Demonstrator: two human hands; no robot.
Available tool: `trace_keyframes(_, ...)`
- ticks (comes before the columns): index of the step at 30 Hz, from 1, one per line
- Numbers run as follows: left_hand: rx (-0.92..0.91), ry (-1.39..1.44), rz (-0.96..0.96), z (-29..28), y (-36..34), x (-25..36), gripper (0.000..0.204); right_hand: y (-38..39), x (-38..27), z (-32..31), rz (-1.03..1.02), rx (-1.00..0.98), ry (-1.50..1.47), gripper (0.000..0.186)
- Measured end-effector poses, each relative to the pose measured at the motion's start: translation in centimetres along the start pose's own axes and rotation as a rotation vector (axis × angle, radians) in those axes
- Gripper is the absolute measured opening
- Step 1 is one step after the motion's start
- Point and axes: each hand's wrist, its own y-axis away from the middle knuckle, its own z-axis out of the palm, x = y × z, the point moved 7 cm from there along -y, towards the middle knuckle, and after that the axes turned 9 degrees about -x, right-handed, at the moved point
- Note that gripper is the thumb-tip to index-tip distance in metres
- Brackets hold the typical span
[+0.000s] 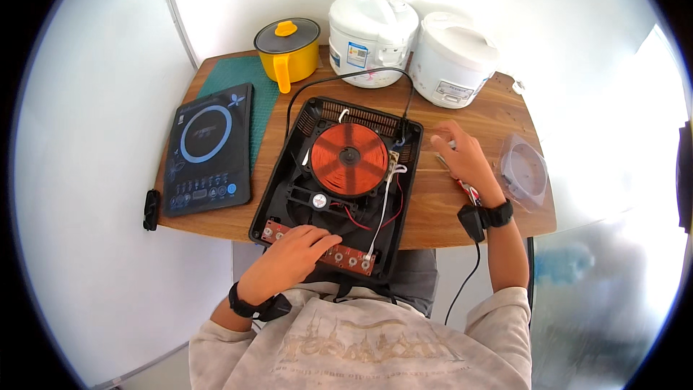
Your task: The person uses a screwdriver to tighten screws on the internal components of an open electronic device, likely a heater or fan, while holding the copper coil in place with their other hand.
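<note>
The open black base of an induction cooker (401, 245) lies tilted in front of me, overhanging the table's near edge. Inside it sit a round copper coil (354, 146), a black fan (317, 201) and a red-brown button board (354, 260). My left hand (299, 249) rests on that board, fingers laid over it and grasping nothing. Just right of the base, my right hand (465, 155) is raised with curled fingers around something small and pale that I cannot make out. A tool with a red-and-white handle (468, 189) is partly hidden beneath this hand.
The cooker's black glass top (209, 195) lies left on a green cutting mat (234, 72). A yellow pot (299, 61) and two white rice cookers (372, 36) stand at the back. A clear plastic container (525, 170) sits right. A black cord (346, 74) loops behind the base.
</note>
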Motion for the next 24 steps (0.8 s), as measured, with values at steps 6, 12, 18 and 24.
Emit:
trace_keyframes(6, -0.017, 0.025, 0.015, -0.2, 2.2, 0.5, 0.070, -4.2, 3.6, 4.5, 0.062, -0.151, 0.142, 0.043)
trace_keyframes(12, -0.003, -0.034, 0.023, -1.7, 3.7, 0.2, 0.064, -3.1, 6.3, 6.0, 0.080, -0.201, 0.022, 0.032)
trace_keyframes(18, -0.125, -0.091, -0.048, -5.3, 4.3, -2.2, 0.064, 0.9, 6.0, 5.7, 0.091, -0.179, -0.046, 0.025)
trace_keyframes(24, -0.107, -0.308, -0.001, -8.8, 2.8, -5.6, 0.052, 4.9, 6.1, 6.8, 0.103, -0.151, -0.024, 0.030)
